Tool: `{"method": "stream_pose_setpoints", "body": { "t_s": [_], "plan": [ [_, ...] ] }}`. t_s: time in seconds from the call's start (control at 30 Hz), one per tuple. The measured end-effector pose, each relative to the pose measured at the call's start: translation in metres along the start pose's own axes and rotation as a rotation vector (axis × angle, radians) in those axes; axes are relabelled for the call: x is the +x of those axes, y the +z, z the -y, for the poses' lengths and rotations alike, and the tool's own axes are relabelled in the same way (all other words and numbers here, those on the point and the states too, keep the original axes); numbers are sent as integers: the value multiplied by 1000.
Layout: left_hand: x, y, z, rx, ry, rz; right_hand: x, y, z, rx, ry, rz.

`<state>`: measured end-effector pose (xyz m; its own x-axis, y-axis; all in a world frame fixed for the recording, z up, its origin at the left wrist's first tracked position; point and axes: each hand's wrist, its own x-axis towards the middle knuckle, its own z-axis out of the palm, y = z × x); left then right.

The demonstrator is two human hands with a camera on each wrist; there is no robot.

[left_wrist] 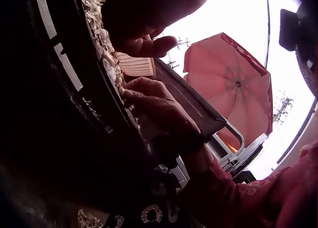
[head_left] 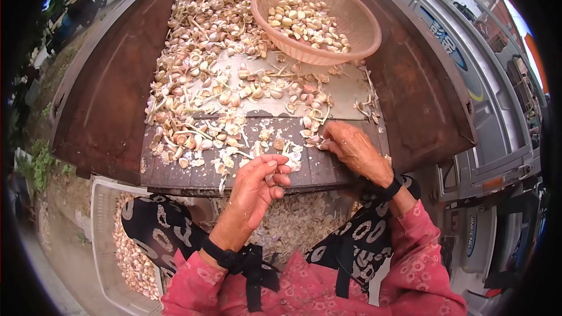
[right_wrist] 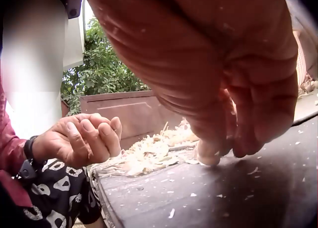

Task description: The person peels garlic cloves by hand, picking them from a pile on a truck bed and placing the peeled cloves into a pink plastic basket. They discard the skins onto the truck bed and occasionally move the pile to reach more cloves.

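My left hand [head_left: 257,184] is raised just past the near edge of the tray, palm up, its fingers loosely curled; no clove can be made out in it. The right hand [head_left: 355,151] reaches down to the dark tray surface, thumb and fingertips together on a pale garlic clove [head_left: 323,145]. In the left wrist view that right hand [left_wrist: 161,108] has a small pale piece at its fingertips. Seen from the right wrist, its large fingers hide the clove, and the left hand [right_wrist: 87,141] is beside the tray edge.
Loose garlic cloves and stalks [head_left: 193,76] cover the tray's left and far parts. A pink basket [head_left: 316,54] of cloves stands at the back right. Brown side walls [head_left: 105,93] flank the tray. Below left is a white crate [head_left: 105,246] of garlic; peelings [head_left: 298,222] lie between the legs.
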<state>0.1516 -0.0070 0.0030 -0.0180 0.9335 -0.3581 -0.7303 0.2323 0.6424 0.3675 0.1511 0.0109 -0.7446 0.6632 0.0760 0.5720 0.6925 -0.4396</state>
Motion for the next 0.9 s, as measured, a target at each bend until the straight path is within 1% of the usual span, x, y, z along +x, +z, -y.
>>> {"method": "stream_pose_setpoints", "body": {
  "t_s": [0.03,0.1,0.13,0.2,0.23,0.3,0.33,0.43,0.47,0.5,0.53,0.57,0.6,0.67,0.7,0.8,0.87,0.9],
  "plan": [
    [0,2,1,4,-1,-1,-2,1,0,3,1,-2],
    [2,10,4,103,3,-16,-5,-2,4,213,99,-7],
    [3,14,6,108,2,-13,-8,-5,8,215,101,-12],
    [5,20,12,239,14,-12,-15,-8,21,496,245,-14],
    [6,25,18,264,24,-13,-19,-7,27,501,245,-12],
    [6,32,27,306,36,-10,-27,-4,43,840,270,-27],
    [6,34,32,343,52,-5,-30,-7,56,895,271,-57],
    [2,36,40,297,84,38,-40,3,65,769,180,-108],
    [0,36,41,268,111,55,-41,5,66,771,184,-109],
    [-2,36,40,268,109,55,-41,7,67,1007,233,-100],
    [-4,34,38,195,112,74,-41,8,68,1242,279,-89],
    [-6,33,36,122,114,93,-40,9,66,1321,305,-67],
    [-8,34,33,123,113,93,-41,9,66,1322,306,-68],
    [-10,34,26,47,62,64,-41,9,65,1380,387,-50],
    [-11,30,23,46,64,63,-42,7,64,1380,386,-48],
    [-12,19,16,19,64,42,-53,2,53,1084,336,164],
    [-11,13,14,11,77,50,-53,1,48,565,-156,90],
    [-10,14,14,51,62,33,-51,-6,62,461,-167,1]
  ]
}}
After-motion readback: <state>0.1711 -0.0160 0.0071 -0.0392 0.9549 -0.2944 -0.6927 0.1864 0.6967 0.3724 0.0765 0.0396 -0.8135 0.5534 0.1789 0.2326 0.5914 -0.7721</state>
